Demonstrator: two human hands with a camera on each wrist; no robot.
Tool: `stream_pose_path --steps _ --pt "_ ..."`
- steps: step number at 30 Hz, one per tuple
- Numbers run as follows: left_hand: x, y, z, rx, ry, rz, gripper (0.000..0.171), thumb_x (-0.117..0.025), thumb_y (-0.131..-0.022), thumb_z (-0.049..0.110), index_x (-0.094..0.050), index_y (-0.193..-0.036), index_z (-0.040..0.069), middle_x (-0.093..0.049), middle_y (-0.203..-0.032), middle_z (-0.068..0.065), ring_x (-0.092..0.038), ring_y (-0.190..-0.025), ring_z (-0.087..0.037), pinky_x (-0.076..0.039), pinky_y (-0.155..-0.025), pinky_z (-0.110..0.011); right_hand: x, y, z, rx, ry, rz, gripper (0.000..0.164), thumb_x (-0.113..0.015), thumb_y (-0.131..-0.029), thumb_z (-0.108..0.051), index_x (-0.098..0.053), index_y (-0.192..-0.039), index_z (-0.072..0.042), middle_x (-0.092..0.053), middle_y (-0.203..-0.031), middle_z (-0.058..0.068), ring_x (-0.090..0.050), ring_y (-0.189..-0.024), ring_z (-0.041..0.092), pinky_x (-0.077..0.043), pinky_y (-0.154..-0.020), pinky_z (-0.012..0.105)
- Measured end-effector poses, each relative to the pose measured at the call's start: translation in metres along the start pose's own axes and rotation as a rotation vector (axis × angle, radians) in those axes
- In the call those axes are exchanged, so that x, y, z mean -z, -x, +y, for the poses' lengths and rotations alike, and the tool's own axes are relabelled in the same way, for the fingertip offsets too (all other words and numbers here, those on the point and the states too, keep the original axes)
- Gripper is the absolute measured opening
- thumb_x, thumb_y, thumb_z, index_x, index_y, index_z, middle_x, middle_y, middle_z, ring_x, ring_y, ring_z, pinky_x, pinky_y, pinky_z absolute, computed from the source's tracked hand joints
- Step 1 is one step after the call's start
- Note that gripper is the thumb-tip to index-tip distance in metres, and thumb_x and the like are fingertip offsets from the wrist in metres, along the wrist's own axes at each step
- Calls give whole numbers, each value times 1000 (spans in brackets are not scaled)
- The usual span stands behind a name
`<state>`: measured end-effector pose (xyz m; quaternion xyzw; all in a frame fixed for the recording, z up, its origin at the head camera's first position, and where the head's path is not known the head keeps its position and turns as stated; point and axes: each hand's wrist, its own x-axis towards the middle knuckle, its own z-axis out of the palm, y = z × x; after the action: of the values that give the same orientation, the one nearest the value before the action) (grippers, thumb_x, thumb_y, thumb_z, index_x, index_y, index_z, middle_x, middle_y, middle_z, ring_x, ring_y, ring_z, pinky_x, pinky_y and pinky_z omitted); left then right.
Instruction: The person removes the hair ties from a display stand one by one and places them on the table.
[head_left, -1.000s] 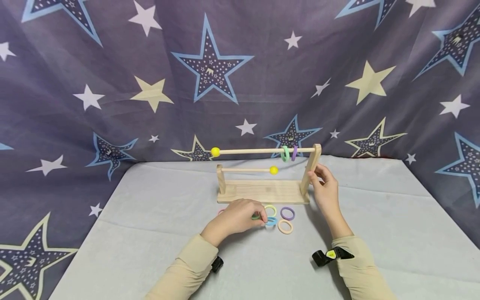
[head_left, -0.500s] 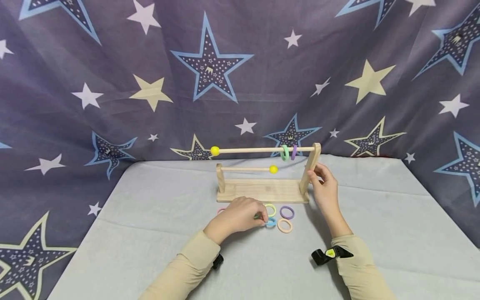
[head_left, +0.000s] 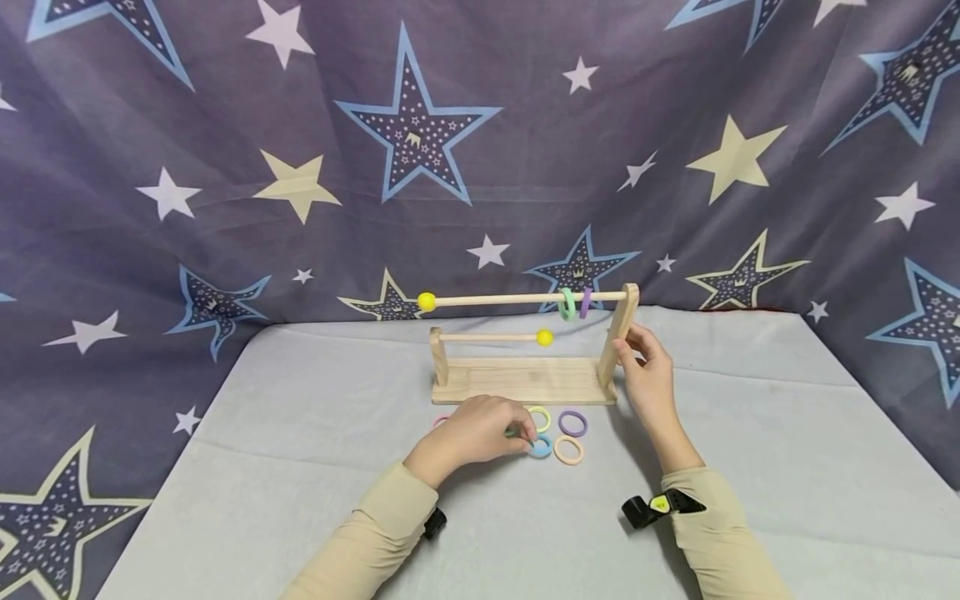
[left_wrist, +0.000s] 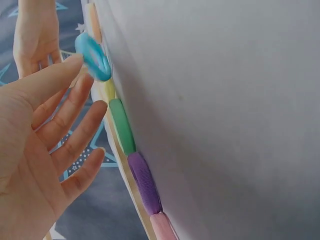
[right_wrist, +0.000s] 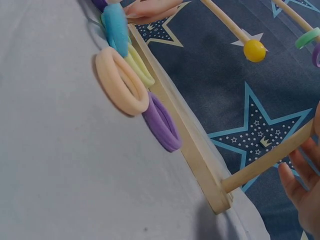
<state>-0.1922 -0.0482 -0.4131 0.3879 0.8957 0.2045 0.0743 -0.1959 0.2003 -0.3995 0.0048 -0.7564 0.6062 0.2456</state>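
Observation:
My left hand [head_left: 480, 431] pinches a light blue hair tie [left_wrist: 93, 57] between thumb and index finger, low in front of the wooden stand's base [head_left: 528, 383]. In the left wrist view the tie is tilted and the other fingers are spread. Around it on the table lie a yellow hair tie [head_left: 539, 418], a purple hair tie [head_left: 563, 432], a peach hair tie [right_wrist: 104, 80], and a green hair tie [left_wrist: 121, 126] partly hidden by the hand. My right hand [head_left: 651, 377] holds the stand's right upright [head_left: 618, 333], thumb in front and fingers behind.
The upper rod [head_left: 495, 300] carries a green hair tie [head_left: 566, 305] and a purple one, and ends at the left in a yellow ball [head_left: 426, 302]. Below runs a shorter rod [head_left: 487, 337] tipped with another yellow ball [head_left: 544, 337]. A starry curtain [head_left: 480, 167] hangs behind the table.
The light blue hair tie has tipped and now looks rounder at my left fingertips. Both hands stay nearly in place, and the head view has shifted slightly.

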Motion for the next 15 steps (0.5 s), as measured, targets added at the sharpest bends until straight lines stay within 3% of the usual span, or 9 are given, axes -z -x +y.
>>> stream_pose_path --steps 15 --pt "2 -5 2 -42 69 103 8 -73 -92 25 -75 -99 22 -69 -94 15 -65 -88 -7 -50 -74 -25 0 1 -3 -2 16 -7 33 -60 -97 -2 -57 -125 13 -63 -116 29 -56 -94 1 -48 -74 11"
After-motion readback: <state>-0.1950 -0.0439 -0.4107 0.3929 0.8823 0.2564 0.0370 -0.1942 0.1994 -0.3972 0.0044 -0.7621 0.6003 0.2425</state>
